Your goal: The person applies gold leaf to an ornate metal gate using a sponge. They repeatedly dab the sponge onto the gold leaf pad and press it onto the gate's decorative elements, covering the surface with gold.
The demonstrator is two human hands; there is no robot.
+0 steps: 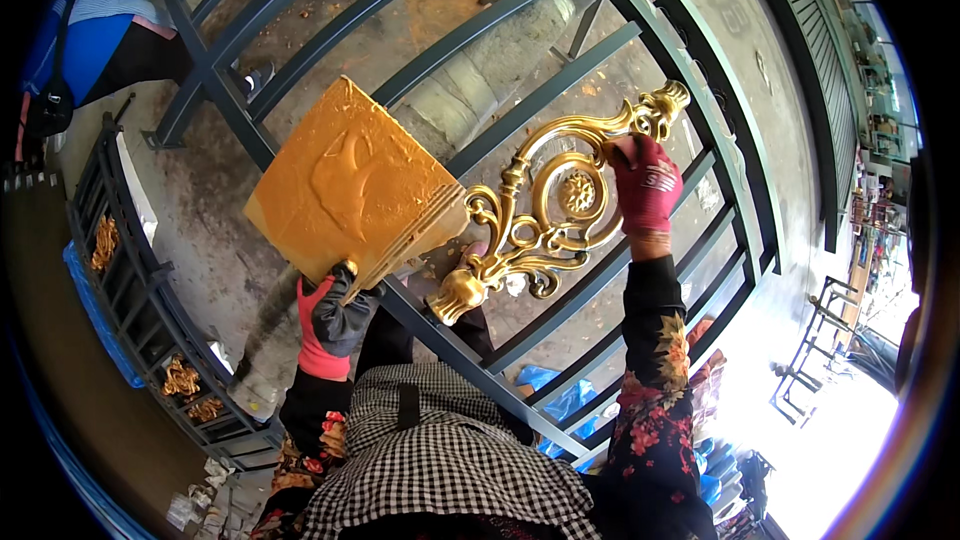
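Observation:
My left hand (333, 318), in a red and black glove, grips the lower corner of a square board (350, 185) coated in gold paint and holds it tilted up beside the ornament. A gold scrollwork ornament (555, 210) with a rosette in its ring lies on a dark green metal gate (470, 35). My right hand (645, 185), in a red glove, is closed on the ornament's upper right curl. The ornament's round knob end (458, 295) points toward my body.
The gate's bars run diagonally over a dusty concrete floor. A second gate section (150, 310) with small gold ornaments lies at the left on a blue sheet. Another person (100, 30) crouches at the upper left. A metal frame (825, 340) stands at the right.

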